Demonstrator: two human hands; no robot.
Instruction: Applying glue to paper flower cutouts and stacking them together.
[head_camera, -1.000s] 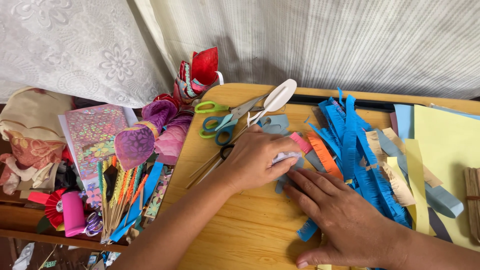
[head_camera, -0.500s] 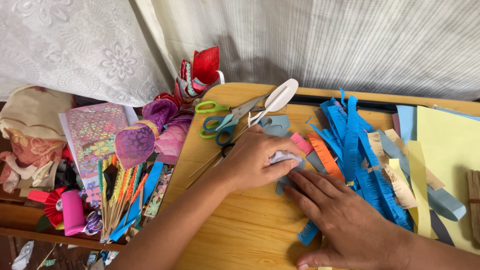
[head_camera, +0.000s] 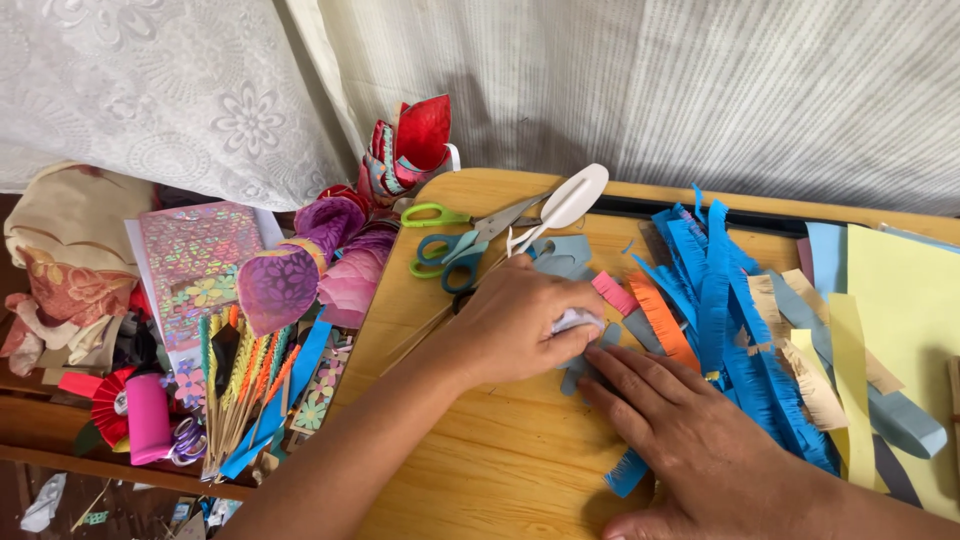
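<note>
My left hand (head_camera: 515, 325) rests on the wooden table (head_camera: 480, 460), its fingers curled and pinching a small pale rolled bit of paper (head_camera: 578, 320). My right hand (head_camera: 690, 430) lies flat just to its right, fingertips pressing a grey-blue paper strip (head_camera: 572, 377) against the table. A blue fringed end (head_camera: 628, 470) sticks out from under the right palm. The fingertips of both hands nearly touch.
Fringed blue strips (head_camera: 720, 310), an orange strip (head_camera: 665, 325) and a pink strip (head_camera: 612, 292) lie beside the hands. Green-handled scissors (head_camera: 455, 220), blue-handled scissors (head_camera: 450, 262) and a white tool (head_camera: 565, 205) lie behind. Yellow sheets (head_camera: 900, 310) are on the right. Craft clutter (head_camera: 250, 330) fills the left.
Both hands have stayed almost in place; the left fingers have closed a little tighter on the pale paper piece.
</note>
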